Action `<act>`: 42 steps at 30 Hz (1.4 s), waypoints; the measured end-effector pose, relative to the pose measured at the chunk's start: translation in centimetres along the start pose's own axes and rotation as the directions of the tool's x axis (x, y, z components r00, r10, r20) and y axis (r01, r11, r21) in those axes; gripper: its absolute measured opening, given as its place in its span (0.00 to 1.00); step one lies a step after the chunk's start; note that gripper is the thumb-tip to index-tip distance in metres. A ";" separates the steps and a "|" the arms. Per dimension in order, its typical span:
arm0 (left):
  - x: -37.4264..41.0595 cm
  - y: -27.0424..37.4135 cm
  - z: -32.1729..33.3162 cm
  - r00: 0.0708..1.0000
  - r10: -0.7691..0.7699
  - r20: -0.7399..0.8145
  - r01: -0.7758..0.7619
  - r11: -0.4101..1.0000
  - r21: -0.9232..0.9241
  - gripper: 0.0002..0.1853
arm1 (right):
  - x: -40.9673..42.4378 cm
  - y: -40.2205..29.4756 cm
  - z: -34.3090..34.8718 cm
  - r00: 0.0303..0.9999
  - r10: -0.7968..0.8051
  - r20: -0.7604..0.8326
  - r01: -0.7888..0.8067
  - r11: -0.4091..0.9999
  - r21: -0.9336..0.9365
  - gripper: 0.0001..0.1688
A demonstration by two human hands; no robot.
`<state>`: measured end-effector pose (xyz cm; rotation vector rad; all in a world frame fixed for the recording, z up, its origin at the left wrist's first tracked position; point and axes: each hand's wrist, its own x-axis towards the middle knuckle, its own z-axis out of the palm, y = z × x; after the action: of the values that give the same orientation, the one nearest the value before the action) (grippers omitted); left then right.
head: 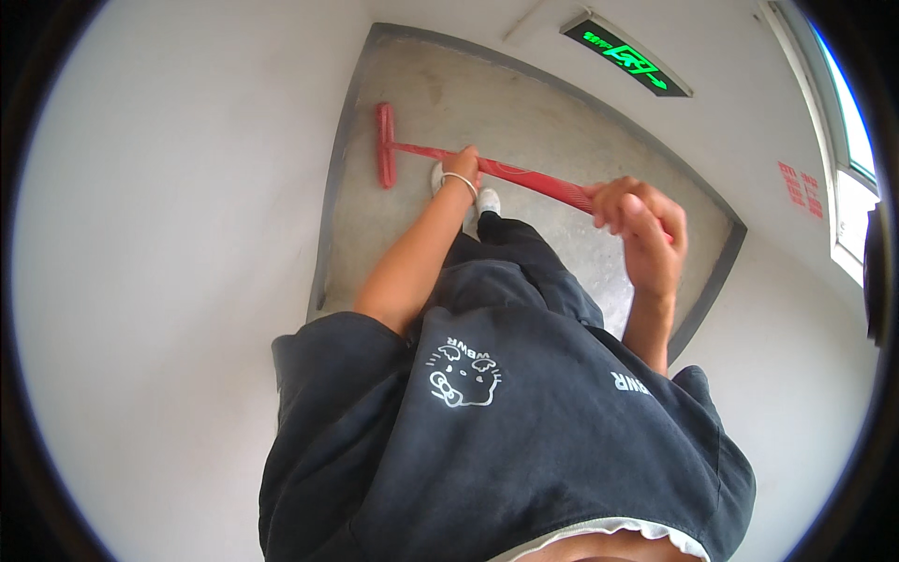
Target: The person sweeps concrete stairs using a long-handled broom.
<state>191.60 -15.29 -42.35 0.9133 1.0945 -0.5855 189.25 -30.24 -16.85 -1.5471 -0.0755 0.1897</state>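
Observation:
A red long-handled push broom or floor squeegee slants across the head view, its bar-shaped head [385, 146] down on the grey concrete floor [421, 77] near the left wall. My left hand [462, 167], with a pale band at the wrist, is closed round the lower part of the red handle [530, 178]. Nearer the top end, my right hand [642, 225] grips the same handle, a little blurred. White shoes [488, 201] show beneath the handle, close to my left hand.
White walls with a dark grey skirting band [734, 246] enclose the floor. A green-lit exit sign [627, 56] is on the far wall. At the right are a window [846, 140] and red wall writing [801, 190].

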 end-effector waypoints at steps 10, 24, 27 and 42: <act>2.0 4.0 1.6 0.997 0.081 0.002 -0.080 0.979 0.187 0.07 | 0.4 1.5 0.8 0.988 -0.047 -0.147 0.060 0.994 0.089 0.16; 1.4 4.3 4.6 0.987 0.117 0.107 -0.149 0.919 0.365 0.11 | -1.2 -0.3 -0.6 0.954 -0.160 -0.252 0.173 0.985 0.028 0.16; 3.9 6.1 4.1 0.991 0.096 0.095 -0.125 0.919 0.374 0.12 | -0.2 3.2 0.3 0.941 -0.124 -0.314 0.158 0.984 0.084 0.16; 5.3 0.8 5.8 0.945 0.318 0.078 -0.302 0.754 0.583 0.12 | -5.3 6.2 -2.1 0.874 -0.138 -0.466 0.238 0.958 0.161 0.14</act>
<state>197.03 -19.64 -45.97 1.6202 0.7530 -0.6463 183.92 -33.11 -22.67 -1.3229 0.1578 -0.3139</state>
